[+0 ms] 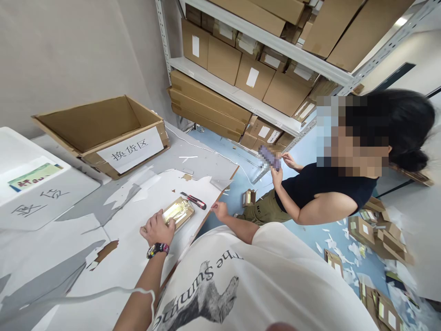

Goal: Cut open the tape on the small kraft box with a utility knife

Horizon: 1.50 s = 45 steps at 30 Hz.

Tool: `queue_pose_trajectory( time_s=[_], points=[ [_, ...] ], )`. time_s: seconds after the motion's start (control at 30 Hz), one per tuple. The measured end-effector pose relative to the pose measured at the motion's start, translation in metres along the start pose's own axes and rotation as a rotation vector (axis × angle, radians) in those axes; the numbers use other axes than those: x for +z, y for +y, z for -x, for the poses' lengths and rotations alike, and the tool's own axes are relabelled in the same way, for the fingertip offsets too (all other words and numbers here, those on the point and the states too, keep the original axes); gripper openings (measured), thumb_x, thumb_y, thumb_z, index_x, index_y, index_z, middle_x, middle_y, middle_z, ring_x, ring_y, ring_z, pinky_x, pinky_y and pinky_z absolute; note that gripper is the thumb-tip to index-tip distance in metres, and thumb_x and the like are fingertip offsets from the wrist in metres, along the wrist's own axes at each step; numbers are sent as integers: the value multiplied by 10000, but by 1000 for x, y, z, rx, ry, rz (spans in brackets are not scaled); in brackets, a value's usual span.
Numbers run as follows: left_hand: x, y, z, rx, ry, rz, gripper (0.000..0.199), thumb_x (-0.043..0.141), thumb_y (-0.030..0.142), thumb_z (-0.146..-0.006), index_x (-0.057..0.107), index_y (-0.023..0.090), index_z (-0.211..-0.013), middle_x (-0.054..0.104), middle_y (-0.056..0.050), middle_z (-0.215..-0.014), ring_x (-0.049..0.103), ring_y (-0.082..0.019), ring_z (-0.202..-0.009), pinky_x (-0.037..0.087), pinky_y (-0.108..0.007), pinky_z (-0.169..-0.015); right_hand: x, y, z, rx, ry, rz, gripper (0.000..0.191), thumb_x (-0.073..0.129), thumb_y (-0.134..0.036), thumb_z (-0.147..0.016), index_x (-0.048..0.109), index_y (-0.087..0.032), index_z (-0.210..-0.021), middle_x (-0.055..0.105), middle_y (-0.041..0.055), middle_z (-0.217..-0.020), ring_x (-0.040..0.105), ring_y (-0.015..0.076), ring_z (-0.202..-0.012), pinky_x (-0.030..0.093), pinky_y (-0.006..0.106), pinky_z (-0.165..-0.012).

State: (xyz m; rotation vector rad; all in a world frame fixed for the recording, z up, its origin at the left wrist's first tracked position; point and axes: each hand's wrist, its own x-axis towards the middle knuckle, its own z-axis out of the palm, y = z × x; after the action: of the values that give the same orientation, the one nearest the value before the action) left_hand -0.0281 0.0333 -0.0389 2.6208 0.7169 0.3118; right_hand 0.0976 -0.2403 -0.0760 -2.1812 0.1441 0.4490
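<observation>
The small box [178, 213], brown cardboard with shiny, glare-streaked tape over its top, lay flat on the white-covered counter [138, 234], near the edge on the wearer's side. The left hand [157, 228] was at one end of it, the fingers slightly spread and bent over that end and the thumb at the near corner, so that the box sat between them. A patterned watch [157, 250] circled the left wrist. Just beside the box, on the side away from the wearer, lay a red and black utility knife [193, 201]. The right hand [220, 210] was at the counter's edge near the knife's handle, its fingers curled and the tips of thumb and forefinger pressed together; whether they pinched anything tiny could not be told.

Torn white paper covered much of the grey surface. Farther back stood an open carton [103, 133] with a white label bearing dark characters, and beside it a white bin [48, 197] with dark writing and a green card.

Past the counter, a person in a dark sleeveless top [320, 188] held a phone-like object [269, 157], blurred out, in both hands. Behind, a metal rack [237, 99] carried cardboard boxes. Opened boxes [382, 230] and paper scraps littered the blue floor [306, 239].
</observation>
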Motion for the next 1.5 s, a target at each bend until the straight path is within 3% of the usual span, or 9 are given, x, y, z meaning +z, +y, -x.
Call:
queue_pose_trajectory(
  time_s=[0.3, 0.53, 0.87, 1.13, 1.27, 1.37, 1.5],
  points=[
    [7, -4, 1, 10, 5, -9, 654, 503, 447, -1069, 612, 165, -1649, 680, -221, -1619, 563, -426, -1505, 236, -684, -1356, -5, -4, 5, 30, -32, 77, 198, 834, -232, -795, 670, -275, -694, 811, -57, -788, 794, 243, -950, 545, 314, -846],
    [-3, 4, 8, 8, -15, 9, 618, 520, 380, -1061, 654, 164, -1624, 716, -239, -1572, 583, -440, -1490, 260, -710, -1347, -3, -14, 18, -54, -61, 156, 180, 747, -171, -735, 623, -279, -660, 786, -30, -747, 815, 281, -934, 580, 354, -843],
    [6, 9, 16, -2, 9, 108, 618, 578, 358, -1059, 652, 185, -1648, 712, -229, -1583, 574, -446, -1506, 205, -732, -1391, 4, 4, 11, -154, -131, 313, 76, 708, -233, -867, 713, -265, -798, 762, 29, -763, 757, 270, -846, 557, 346, -844],
    [4, 12, 17, -34, -19, 93, 607, 573, 347, -1065, 651, 203, -1649, 707, -203, -1603, 584, -427, -1505, 193, -707, -1412, 6, -10, -25, -239, -170, 379, 289, 546, -178, -937, 811, -253, -1027, 846, 62, -1015, 773, 266, -1008, 582, 324, -937],
    [-2, 14, 16, -50, -78, 83, 658, 604, 401, -1063, 614, 232, -1699, 684, -191, -1644, 562, -424, -1539, 169, -708, -1420, 19, -28, -48, -289, -239, 501, 296, 612, -232, -999, 773, -227, -1247, 804, 122, -1283, 735, 279, -1184, 557, 349, -1053],
    [-11, 15, 20, -34, -160, 54, 829, 720, 532, -1011, 541, 254, -1771, 617, -199, -1729, 499, -463, -1609, 150, -735, -1415, 31, -42, -61, -288, -345, 688, 382, 742, -325, -1015, 682, -229, -1380, 720, 150, -1451, 683, 305, -1315, 542, 364, -1070],
    [-18, 11, 32, -5, -254, -8, 1077, 911, 591, -853, 502, 313, -1810, 476, -193, -1854, 388, -518, -1701, 168, -746, -1405, 39, -52, -75, -239, -478, 811, 332, 758, -343, -1045, 619, -238, -1328, 695, 142, -1439, 704, 287, -1232, 547, 348, -962]
  ],
)
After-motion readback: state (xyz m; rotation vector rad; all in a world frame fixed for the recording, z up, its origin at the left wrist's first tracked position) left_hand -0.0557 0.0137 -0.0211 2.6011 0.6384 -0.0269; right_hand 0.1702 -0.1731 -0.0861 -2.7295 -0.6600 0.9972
